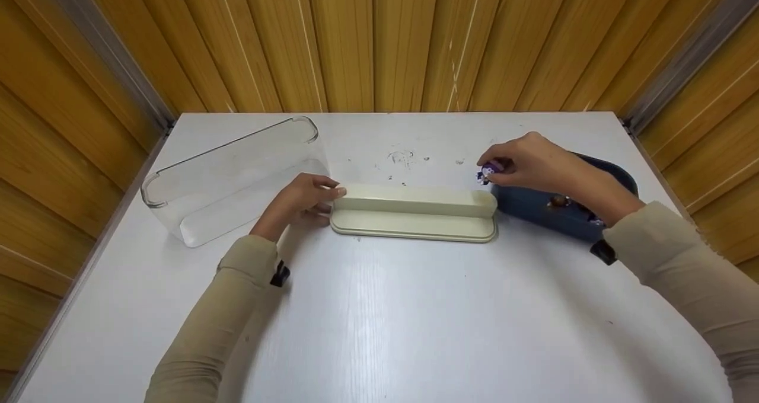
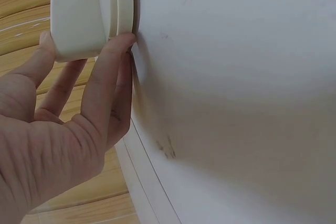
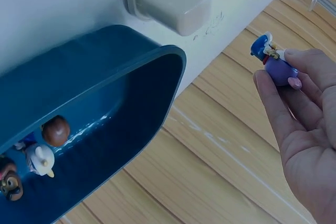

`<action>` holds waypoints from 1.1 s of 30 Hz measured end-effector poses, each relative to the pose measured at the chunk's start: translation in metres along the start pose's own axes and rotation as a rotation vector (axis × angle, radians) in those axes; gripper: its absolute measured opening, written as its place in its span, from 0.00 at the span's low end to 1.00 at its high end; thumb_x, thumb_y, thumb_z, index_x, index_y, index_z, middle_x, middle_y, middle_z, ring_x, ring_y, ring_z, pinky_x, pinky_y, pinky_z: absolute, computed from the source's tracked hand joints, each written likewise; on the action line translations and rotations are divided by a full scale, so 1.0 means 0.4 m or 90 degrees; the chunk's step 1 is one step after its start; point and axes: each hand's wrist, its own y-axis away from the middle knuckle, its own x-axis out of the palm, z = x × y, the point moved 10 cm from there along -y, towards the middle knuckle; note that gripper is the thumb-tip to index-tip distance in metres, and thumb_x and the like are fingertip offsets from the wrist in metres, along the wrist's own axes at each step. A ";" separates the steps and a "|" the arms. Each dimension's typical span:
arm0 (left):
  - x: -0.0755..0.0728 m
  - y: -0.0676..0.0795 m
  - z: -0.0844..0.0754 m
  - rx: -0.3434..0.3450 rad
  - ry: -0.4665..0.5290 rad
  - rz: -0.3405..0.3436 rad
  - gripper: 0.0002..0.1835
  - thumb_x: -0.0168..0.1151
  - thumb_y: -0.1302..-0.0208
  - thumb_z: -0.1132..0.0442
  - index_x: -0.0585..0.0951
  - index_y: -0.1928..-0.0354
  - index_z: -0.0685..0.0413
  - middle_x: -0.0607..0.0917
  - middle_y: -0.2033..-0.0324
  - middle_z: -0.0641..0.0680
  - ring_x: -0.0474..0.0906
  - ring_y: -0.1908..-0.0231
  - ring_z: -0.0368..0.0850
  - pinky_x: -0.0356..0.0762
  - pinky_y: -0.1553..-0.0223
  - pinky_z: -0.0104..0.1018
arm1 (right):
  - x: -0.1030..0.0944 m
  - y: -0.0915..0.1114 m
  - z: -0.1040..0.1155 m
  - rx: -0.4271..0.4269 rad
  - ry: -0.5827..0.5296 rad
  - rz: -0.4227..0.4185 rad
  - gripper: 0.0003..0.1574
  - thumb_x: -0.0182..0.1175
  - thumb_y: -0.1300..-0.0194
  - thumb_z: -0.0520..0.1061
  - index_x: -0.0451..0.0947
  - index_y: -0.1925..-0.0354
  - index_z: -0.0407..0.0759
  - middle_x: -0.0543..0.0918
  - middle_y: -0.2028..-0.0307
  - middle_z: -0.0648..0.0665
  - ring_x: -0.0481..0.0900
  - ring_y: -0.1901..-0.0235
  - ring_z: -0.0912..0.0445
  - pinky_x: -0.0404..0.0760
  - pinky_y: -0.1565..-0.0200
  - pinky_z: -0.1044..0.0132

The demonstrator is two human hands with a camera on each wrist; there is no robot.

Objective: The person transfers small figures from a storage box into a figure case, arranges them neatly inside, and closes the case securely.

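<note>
Small figurine (image 3: 281, 72) in the right hand (image 1: 533, 161), pinched between thumb and fingertips, clear of the blue bin (image 1: 533, 210). Appearance: rounded, glossy purple body; bright blue cap-like part at one end, with white beside it; thin red band and gold detail where cap end meets body; small pink bit at the other end. In the head view the purple part sits up by the fingers and the blue-and-white end points lower. Position: over the far half of the white table (image 1: 379, 314), near the right end of the cream stepped piece (image 1: 415, 224) and beside the bin's left end; exact height above the table cannot be told. Left hand (image 1: 308, 198) well apart from the right, gripping the cream piece's left end, thumb on the raised step, a finger against the base rim. Cream piece lies mid-table, long side roughly parallel to the back edge. Bin stands toward the table's back right corner; inside, a brown ball-shaped part (image 3: 56, 130), a white figure (image 3: 40, 160) and a brown figure (image 3: 10, 183), the last cut by the frame. Clear container (image 1: 237, 175) toward the back left corner, set slantwise. Dark marks (image 1: 401, 158) near the back edge.
</note>
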 end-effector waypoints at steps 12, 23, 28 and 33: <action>-0.003 -0.001 -0.003 0.014 -0.033 -0.006 0.28 0.68 0.31 0.53 0.76 0.33 0.54 0.82 0.43 0.59 0.84 0.49 0.53 0.87 0.54 0.44 | 0.040 -0.039 0.087 -0.075 -0.037 0.012 0.16 0.67 0.33 0.39 0.85 0.48 0.42 0.89 0.62 0.47 0.86 0.62 0.55 0.88 0.57 0.57; 0.000 0.004 -0.007 0.024 -0.019 0.000 0.28 0.69 0.31 0.53 0.76 0.33 0.54 0.82 0.44 0.59 0.84 0.51 0.53 0.87 0.54 0.44 | 0.062 -0.059 0.198 -0.211 -0.059 -0.023 0.14 0.68 0.36 0.33 0.86 0.51 0.38 0.89 0.60 0.44 0.86 0.61 0.54 0.87 0.56 0.57; -0.004 0.006 -0.002 0.011 -0.015 -0.003 0.28 0.69 0.31 0.53 0.76 0.33 0.54 0.82 0.44 0.59 0.83 0.50 0.53 0.87 0.54 0.44 | 0.079 -0.061 0.244 -0.232 -0.070 -0.010 0.16 0.68 0.37 0.31 0.85 0.50 0.37 0.89 0.55 0.43 0.88 0.57 0.52 0.87 0.53 0.59; -0.002 0.004 0.001 0.003 -0.010 0.000 0.29 0.69 0.32 0.53 0.75 0.32 0.54 0.81 0.43 0.60 0.82 0.49 0.53 0.87 0.53 0.45 | 0.091 -0.071 0.286 -0.246 -0.080 -0.010 0.16 0.69 0.37 0.31 0.86 0.50 0.37 0.89 0.55 0.43 0.88 0.57 0.53 0.87 0.53 0.61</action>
